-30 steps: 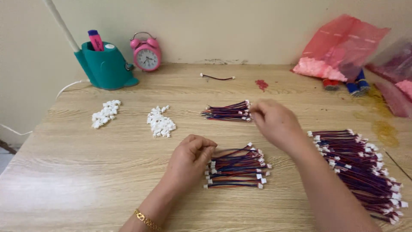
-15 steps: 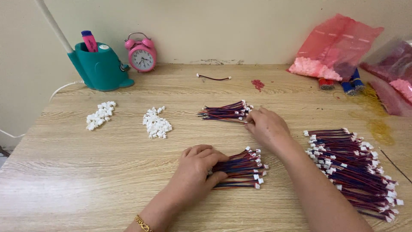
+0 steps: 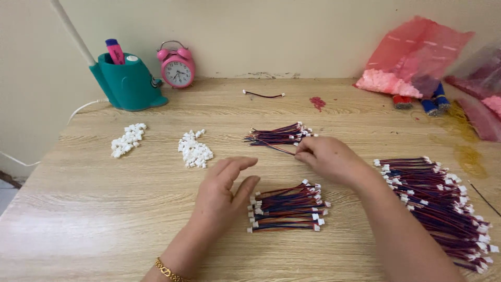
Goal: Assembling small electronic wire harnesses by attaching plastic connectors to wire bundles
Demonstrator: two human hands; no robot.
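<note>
Both hands work over a wooden table [image 3: 104, 219]. At about five o'clock from the table's middle, the right hand [image 3: 331, 159] has its fingertips pressed together, pinching one thin wire [image 3: 279, 149] drawn out of the small wire bundle [image 3: 276, 134] that lies at its ten o'clock. That bundle is a loose sheaf of red, blue and black leads with white plugs at the ends, and the pinched wire runs from the fingertips back into it.

At six o'clock the left hand [image 3: 224, 193] hovers with its fingers loosely spread and slightly curled, holding nothing. Its fingertips are just beside the left end of the middle bundle [image 3: 287, 206] — a flat stack of the same coloured leads with white plugs at both ends — which lies at the hand's three o'clock. A gold bracelet [image 3: 167, 270] sits on that wrist.

Toward four o'clock, by the right forearm, lies the large wire heap [image 3: 438, 203], well apart from the other two. Two small piles of white connectors [image 3: 194, 149] rest around nine and ten o'clock. Along the far edge stand a teal pen holder [image 3: 125, 83] and a pink alarm clock [image 3: 177, 65] at eleven o'clock, a lone wire [image 3: 263, 95] at twelve, and pink plastic bags [image 3: 412, 57] at two.
</note>
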